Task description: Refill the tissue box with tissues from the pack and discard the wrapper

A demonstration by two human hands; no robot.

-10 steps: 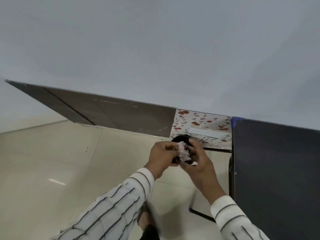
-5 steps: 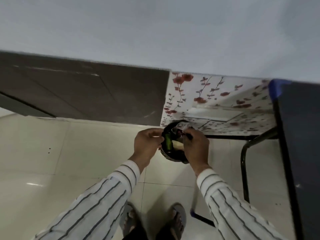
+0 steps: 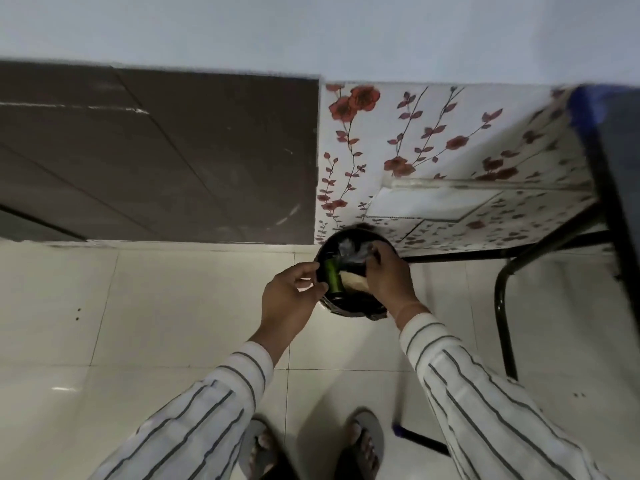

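Note:
A small round black bin [image 3: 346, 309] stands on the tiled floor against the wall. My right hand [image 3: 389, 277] reaches over its right rim, fingers closed on the crumpled clear wrapper [image 3: 349, 253], which sits just inside the bin's mouth. My left hand [image 3: 289, 299] hovers at the bin's left rim with thumb and fingers slightly apart, holding nothing; I cannot tell whether it touches the rim. Inside the bin lie a green cylinder [image 3: 332, 277] and a beige scrap [image 3: 353, 282]. No tissue box or tissue pack is in view.
A dark table [image 3: 620, 140] with black metal legs [image 3: 504, 306] stands at the right. Behind the bin are a floral-patterned surface [image 3: 415, 133] and a dark brown panel [image 3: 173, 150]. My feet in grey sandals [image 3: 363, 441] stand on pale floor tiles.
The view has tilted down and closed in on the bin. Both hands have lowered the wrapper from chest height into the bin's mouth; my left hand has come off it.

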